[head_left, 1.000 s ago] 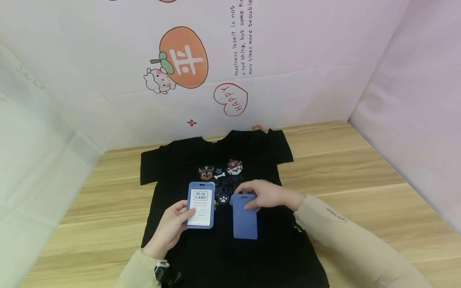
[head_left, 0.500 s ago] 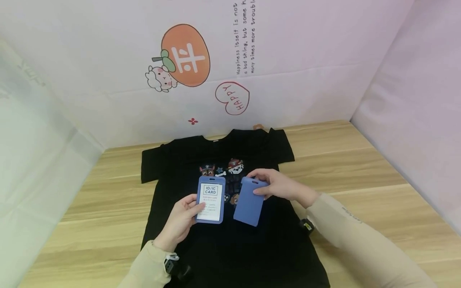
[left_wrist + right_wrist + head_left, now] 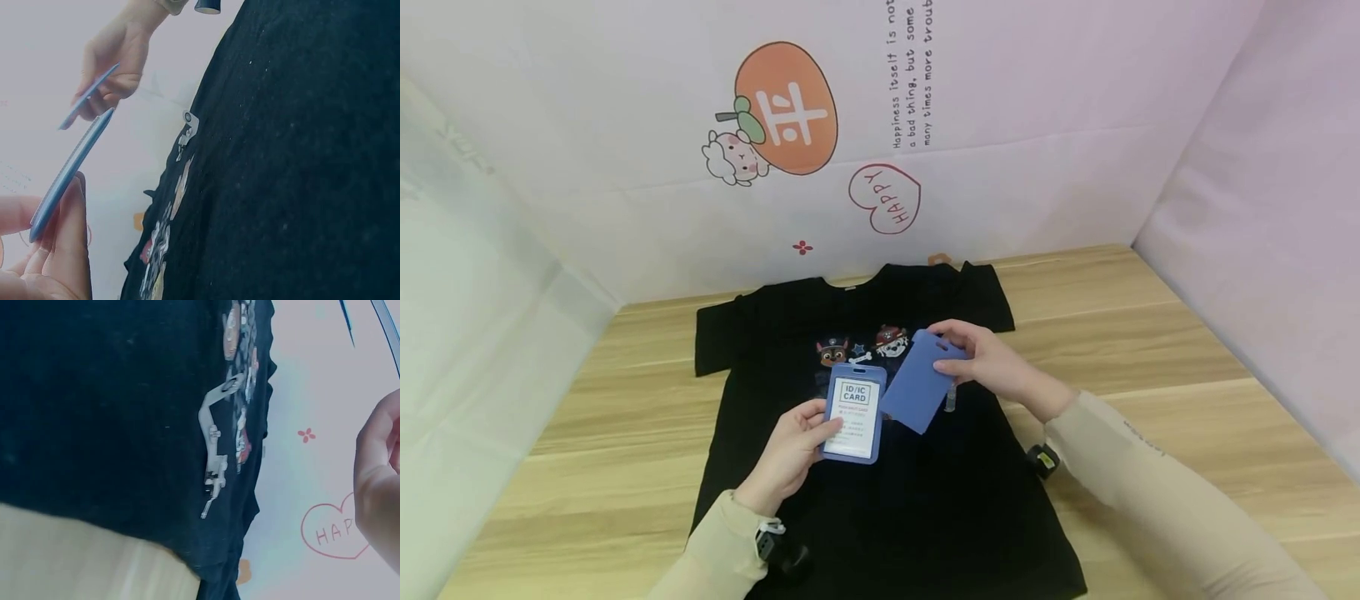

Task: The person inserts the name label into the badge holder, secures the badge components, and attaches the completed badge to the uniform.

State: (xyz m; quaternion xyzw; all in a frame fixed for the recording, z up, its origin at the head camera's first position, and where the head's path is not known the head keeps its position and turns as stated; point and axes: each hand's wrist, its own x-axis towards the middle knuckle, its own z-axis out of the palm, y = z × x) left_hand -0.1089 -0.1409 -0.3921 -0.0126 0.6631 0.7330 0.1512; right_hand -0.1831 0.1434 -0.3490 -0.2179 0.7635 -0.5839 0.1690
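Note:
My left hand (image 3: 790,450) pinches a blue badge holder (image 3: 854,414) with a white ID/IC CARD insert facing up. To its right, my right hand (image 3: 996,362) pinches the slotted top end of a plain blue badge holder piece (image 3: 912,387), tilted with its lower end toward the left one. In the head view their edges meet or overlap, but the left wrist view has them apart, both edge-on. Below the hands, a black T-shirt (image 3: 925,517) with cartoon dog prints lies spread out. A badge strap clip (image 3: 214,444) lies on the shirt, mostly hidden in the head view.
The shirt lies on a wood-grain table (image 3: 1150,367). Behind the table stands a white printed cloth backdrop (image 3: 1015,183), with pale cloth at both sides. Each wrist wears a small dark device, such as the right one (image 3: 1042,460).
Both hands have risen away from me, the left also shifting right. The right-hand piece has tilted from upright to a slant, its lower end swinging left, and the two pieces have come closer.

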